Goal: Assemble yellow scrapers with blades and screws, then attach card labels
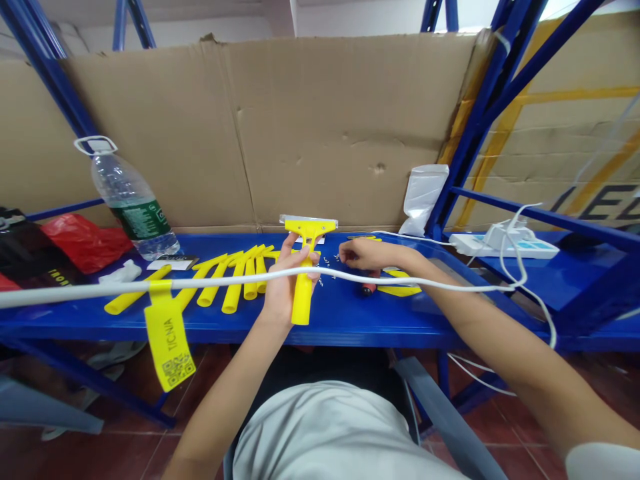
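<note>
My left hand (278, 295) is wrapped round the handle of a yellow scraper (301, 303), its wide head up and a clear strip along the top edge. My right hand (364, 254) is to the right of it, low over the table, with fingers curled together; whatever they hold, if anything, is hidden. Small screws (327, 261) lie scattered between the two hands. Below my right hand is a red and black tool (369, 289), partly covered by the forearm and cable. Flat yellow pieces (400, 291) lie beside that tool.
Several yellow handles (233, 290) lie in a row on the blue table (345, 327). A white cable (240, 279) with a yellow tag (170, 340) crosses in front. A water bottle (135, 207) stands left, a power strip (530, 247) right, cardboard (350, 133) behind.
</note>
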Motion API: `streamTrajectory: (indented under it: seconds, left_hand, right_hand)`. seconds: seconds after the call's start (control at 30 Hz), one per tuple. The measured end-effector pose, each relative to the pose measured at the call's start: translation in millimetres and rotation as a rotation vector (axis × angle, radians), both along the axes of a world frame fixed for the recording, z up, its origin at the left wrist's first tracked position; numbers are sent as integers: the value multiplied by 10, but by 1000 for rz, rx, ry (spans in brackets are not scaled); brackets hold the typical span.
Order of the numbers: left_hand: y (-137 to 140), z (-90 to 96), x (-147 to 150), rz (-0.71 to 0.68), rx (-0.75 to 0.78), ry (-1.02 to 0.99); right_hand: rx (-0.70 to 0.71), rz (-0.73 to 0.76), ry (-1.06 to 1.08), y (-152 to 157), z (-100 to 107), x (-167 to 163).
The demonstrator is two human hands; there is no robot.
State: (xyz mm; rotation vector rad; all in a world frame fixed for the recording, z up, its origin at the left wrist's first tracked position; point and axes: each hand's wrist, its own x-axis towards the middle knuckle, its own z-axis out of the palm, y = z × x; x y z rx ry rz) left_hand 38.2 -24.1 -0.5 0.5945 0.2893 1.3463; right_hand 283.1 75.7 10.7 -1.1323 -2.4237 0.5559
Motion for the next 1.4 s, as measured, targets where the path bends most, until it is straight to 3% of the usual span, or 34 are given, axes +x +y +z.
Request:
streamTrajectory:
  seconds: [0.3, 0.6, 0.73, 0.9, 1.1, 1.4]
  left_hand:
    - [12, 24, 8, -10, -18, 1]
    - [40, -87, 144, -86, -129, 100]
    - [45, -121, 174, -122, -186, 104]
    - [53, -127, 180, -121, -182, 115]
    - [96, -188, 193, -171, -164, 128]
    - [84, -196, 198, -180, -126, 129]
  right_hand:
    - [253, -52, 301, 133, 31, -39]
    - [426, -125, 689, -9, 149, -131]
    - [372, -115, 788, -74, 175, -186]
    - [185, -39, 712, -198, 171, -272]
    - [208, 80, 532, -245, 144, -314]
    - [61, 113, 602, -219, 127, -309]
